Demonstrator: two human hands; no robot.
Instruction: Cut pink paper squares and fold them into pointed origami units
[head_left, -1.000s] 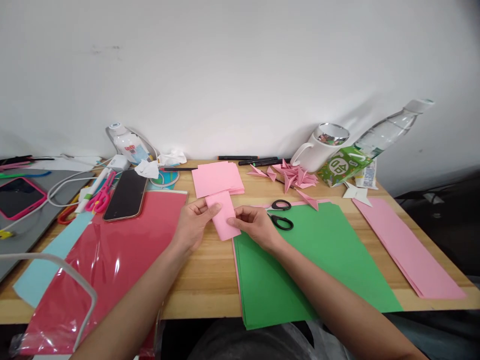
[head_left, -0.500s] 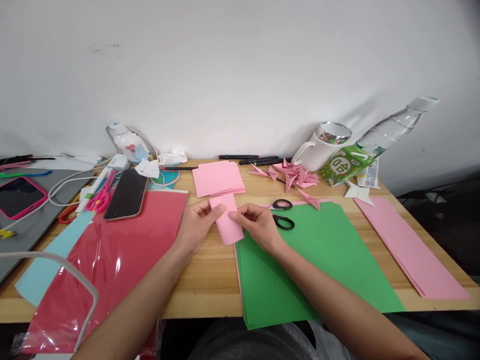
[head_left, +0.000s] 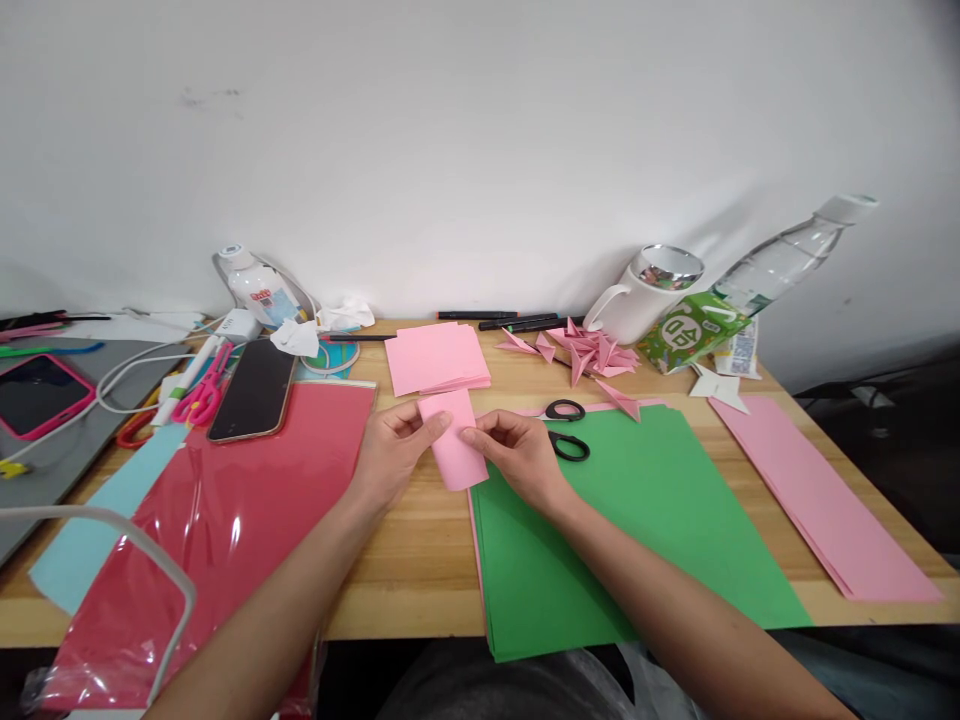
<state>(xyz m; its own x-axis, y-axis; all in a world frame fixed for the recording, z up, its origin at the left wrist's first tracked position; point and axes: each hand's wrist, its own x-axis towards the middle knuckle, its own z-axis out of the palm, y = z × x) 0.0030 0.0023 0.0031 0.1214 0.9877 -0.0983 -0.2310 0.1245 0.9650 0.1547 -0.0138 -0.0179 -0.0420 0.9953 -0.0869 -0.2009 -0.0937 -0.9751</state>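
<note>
A small piece of pink paper, bent over on itself into a narrow strip, is held between my two hands above the table. My left hand pinches its left edge, thumb on top. On the other side my right hand grips the right edge between thumb and fingers. Just beyond lies a stack of pink paper squares. Black-handled scissors rest by my right hand, their blades mostly hidden, on a stack of green sheets. Folded pink paper pieces are heaped farther back.
Left of my hands lie red sheets in a clear sleeve, a phone and pink scissors. Along the back stand a white mug, a tilted water bottle and a white bottle. Pink strips lie at right.
</note>
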